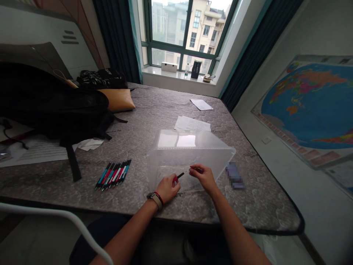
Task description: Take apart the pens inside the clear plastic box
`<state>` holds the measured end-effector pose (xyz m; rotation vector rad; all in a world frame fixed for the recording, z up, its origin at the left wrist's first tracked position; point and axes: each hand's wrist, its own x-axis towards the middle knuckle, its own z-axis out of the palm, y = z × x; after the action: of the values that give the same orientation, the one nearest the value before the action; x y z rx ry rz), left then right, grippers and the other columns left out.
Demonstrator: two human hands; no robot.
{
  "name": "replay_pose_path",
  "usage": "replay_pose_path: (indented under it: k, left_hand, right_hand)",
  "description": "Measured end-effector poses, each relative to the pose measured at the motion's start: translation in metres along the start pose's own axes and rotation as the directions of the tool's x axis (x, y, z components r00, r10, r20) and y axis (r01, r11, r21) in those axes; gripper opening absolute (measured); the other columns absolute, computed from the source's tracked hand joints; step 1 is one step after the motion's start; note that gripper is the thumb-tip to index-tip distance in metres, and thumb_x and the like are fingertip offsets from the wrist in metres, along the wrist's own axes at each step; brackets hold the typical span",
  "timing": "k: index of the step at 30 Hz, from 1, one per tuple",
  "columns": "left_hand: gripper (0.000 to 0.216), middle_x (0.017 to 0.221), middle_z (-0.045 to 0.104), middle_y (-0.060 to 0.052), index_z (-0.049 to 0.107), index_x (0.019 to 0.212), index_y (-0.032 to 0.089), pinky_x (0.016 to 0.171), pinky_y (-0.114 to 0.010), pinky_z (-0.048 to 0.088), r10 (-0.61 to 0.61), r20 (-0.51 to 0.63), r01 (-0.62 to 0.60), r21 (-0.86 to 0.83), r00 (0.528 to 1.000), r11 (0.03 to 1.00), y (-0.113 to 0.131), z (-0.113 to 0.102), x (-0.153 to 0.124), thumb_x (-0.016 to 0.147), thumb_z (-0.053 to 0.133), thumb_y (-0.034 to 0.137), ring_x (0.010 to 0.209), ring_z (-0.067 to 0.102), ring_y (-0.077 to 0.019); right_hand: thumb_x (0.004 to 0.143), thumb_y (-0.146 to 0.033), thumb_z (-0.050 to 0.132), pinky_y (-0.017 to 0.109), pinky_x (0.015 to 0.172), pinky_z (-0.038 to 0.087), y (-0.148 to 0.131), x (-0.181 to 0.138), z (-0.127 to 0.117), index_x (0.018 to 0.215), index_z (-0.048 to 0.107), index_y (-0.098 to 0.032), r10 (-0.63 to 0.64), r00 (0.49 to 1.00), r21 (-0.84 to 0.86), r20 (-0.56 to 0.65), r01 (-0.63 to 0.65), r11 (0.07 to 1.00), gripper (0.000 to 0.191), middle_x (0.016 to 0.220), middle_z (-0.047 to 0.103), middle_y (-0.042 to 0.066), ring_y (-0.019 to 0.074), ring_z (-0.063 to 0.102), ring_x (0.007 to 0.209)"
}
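Between the hands: your left hand [167, 187] and right hand [203, 177] leave a small gap, partly bridged by a dark pen [180, 175].
Straight ahead: the clear plastic bin [171, 158] blocks your direct reach to the papers [193, 123] behind.
Left of bin: a grey tabletop [139, 129] strip lets you pass, bordered by the pens [113, 173].
Far left: a black backpack [55, 99] bars you.
Right of bin: a pixelated purple item [234, 176] narrows your path; bare surface continues beyond.

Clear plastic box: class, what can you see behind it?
Behind the clear plastic box, white papers show beyond its far top edge, and another white sheet lies farther back. Whether the papers extend nearer cannot be told; the box covers that spot.
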<state>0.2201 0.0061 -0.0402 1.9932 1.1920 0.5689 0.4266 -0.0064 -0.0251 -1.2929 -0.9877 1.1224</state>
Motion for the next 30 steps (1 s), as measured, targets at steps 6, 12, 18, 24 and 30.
replay_pose_path:
  k: [6, 12, 18, 24, 30]
  left_hand:
    - [0.005, 0.062, 0.055, 0.001, 0.057, 0.081, 0.02, 0.058, -0.025, 0.028, 0.001, 0.002, -0.001, 0.067, 1.0, 0.998, -0.002, 0.002, -0.001, 0.08, 0.053, 0.023, 0.058, 0.051, -0.0145]
    - [0.006, 0.064, 0.056, 0.001, 0.058, 0.083, 0.02, 0.058, -0.025, 0.028, -0.001, 0.013, 0.0, 0.112, 1.0, 0.994, -0.004, 0.003, -0.001, 0.081, 0.053, 0.022, 0.06, 0.053, -0.0155]
    - [0.007, 0.064, 0.057, 0.0, 0.059, 0.084, 0.02, 0.058, -0.026, 0.028, -0.002, 0.031, -0.003, 0.162, 1.0, 0.987, -0.002, 0.004, -0.003, 0.082, 0.053, 0.024, 0.06, 0.052, -0.0156]
    - [0.006, 0.063, 0.054, 0.001, 0.057, 0.083, 0.02, 0.058, -0.025, 0.028, 0.006, 0.023, -0.009, 0.131, 1.0, 0.991, 0.001, 0.002, -0.004, 0.08, 0.053, 0.023, 0.059, 0.05, -0.0144]
    - [0.004, 0.061, 0.052, 0.003, 0.055, 0.081, 0.019, 0.057, -0.024, 0.028, 0.029, 0.021, -0.029, 0.045, 0.999, 0.999, 0.004, 0.002, -0.003, 0.08, 0.052, 0.022, 0.057, 0.049, -0.013]
  right_hand:
    - [0.068, -0.033, 0.081, 0.038, 0.081, 0.054, -0.008, -0.004, -0.004, 0.089, 0.075, -0.018, -0.046, 0.998, -0.119, 0.03, 0.049, 0.992, 0.026, 0.083, 0.074, 0.005, 0.0211, 0.067, 0.081]
    - [0.073, -0.033, 0.077, 0.037, 0.079, 0.055, -0.01, -0.007, -0.003, 0.09, 0.075, -0.021, -0.099, 0.993, -0.217, 0.062, 0.11, 0.97, 0.021, 0.087, 0.074, 0.006, 0.0215, 0.067, 0.084]
    - [0.075, -0.037, 0.074, 0.038, 0.083, 0.056, -0.009, -0.011, 0.001, 0.092, 0.074, -0.021, -0.101, 0.987, -0.254, 0.126, 0.13, 0.959, 0.024, 0.088, 0.073, 0.005, 0.0209, 0.067, 0.087]
    - [0.074, -0.035, 0.076, 0.038, 0.084, 0.055, -0.008, -0.011, 0.002, 0.095, 0.072, -0.021, -0.072, 0.986, -0.195, 0.149, 0.101, 0.976, 0.025, 0.09, 0.074, 0.006, 0.022, 0.068, 0.09]
    - [0.07, -0.033, 0.081, 0.037, 0.084, 0.053, 0.001, -0.009, 0.012, 0.098, 0.072, -0.021, -0.057, 0.997, -0.033, 0.058, 0.059, 0.998, 0.032, 0.087, 0.074, 0.005, 0.0207, 0.068, 0.086]
